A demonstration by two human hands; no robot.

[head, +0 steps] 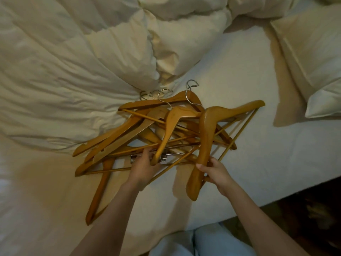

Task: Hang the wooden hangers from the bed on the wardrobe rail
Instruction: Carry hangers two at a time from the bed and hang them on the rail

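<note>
Several wooden hangers with metal hooks lie in a tangled pile on the white bed sheet. My left hand is at the pile's near side, fingers closed around the lower arm of a light hanger and the rods beside it. My right hand grips the near arm of a broad, thick hanger, which lies tilted over the right side of the pile. One hanger with metal clips shows under my left hand. The wardrobe rail is out of view.
A rumpled cream duvet covers the left and back of the bed. A pillow lies at the right. The bed's edge runs diagonally at lower right, with dark floor beyond. My legs in light jeans are at the bottom.
</note>
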